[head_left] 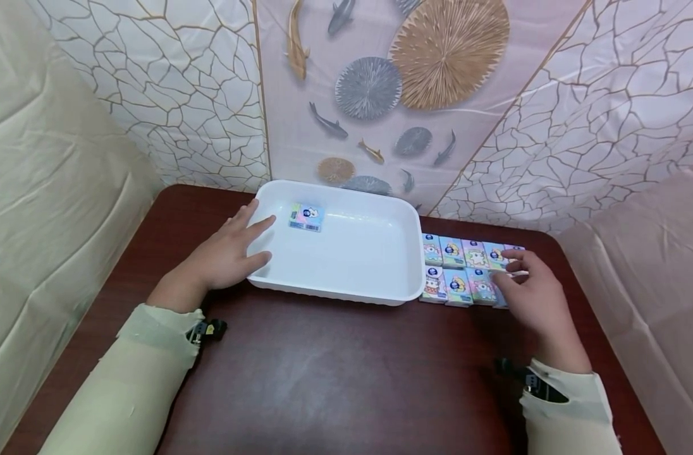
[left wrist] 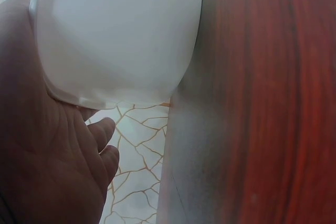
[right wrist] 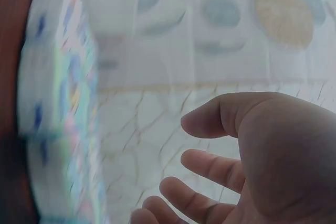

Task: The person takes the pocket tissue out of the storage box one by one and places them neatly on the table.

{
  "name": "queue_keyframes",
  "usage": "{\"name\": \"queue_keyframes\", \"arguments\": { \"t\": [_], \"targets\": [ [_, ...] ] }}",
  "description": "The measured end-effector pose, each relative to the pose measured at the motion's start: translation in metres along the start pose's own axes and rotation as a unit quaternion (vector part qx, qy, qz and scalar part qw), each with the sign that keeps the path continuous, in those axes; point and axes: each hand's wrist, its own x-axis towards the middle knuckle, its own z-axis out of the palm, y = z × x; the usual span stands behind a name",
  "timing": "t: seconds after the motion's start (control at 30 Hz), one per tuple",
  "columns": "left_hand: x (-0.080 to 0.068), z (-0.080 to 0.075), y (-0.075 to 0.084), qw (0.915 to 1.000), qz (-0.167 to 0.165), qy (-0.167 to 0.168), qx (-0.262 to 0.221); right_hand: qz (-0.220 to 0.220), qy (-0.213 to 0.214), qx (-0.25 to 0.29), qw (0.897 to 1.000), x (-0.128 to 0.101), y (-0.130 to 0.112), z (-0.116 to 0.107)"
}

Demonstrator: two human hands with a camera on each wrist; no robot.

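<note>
Risk: the neat double row of tissue packs [head_left: 466, 270], just right of the white tray [head_left: 346, 292], is likely to be scattered if the end pack is dragged sideways.
Risk: the light tray may be slid on the table [head_left: 335, 379] if the rim is pushed.
Left hand [head_left: 227, 256]: fingers are spread nearly straight and laid over the tray's left rim; nothing is gripped.
Right hand [head_left: 531, 291]: fingers are loosely extended onto the packs farthest from the tray; none is clasped.
Single pack [head_left: 306, 217]: is seen lying flat inside the tray, near its far left corner.
</note>
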Motion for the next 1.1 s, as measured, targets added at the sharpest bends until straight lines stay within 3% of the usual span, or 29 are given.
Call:
{"name": "queue_keyframes", "arguments": {
  "t": [0.53, 0.9, 1.1],
  "targets": [
    [-0.004, 0.003, -0.001, 0.9999, 0.003, 0.007, -0.009, -0.11, -0.022, 0.043, 0.993, -0.007, -0.088, 0.019],
    [-0.003, 0.001, -0.002, 0.9997, 0.011, 0.02, 0.008, -0.131, -0.071, 0.04, 0.988, 0.021, -0.137, 0.053],
    [-0.002, 0.0, 0.0, 0.9997, 0.012, 0.021, 0.01, -0.161, -0.106, 0.035, 0.981, 0.038, -0.157, 0.072]
  ]
}}
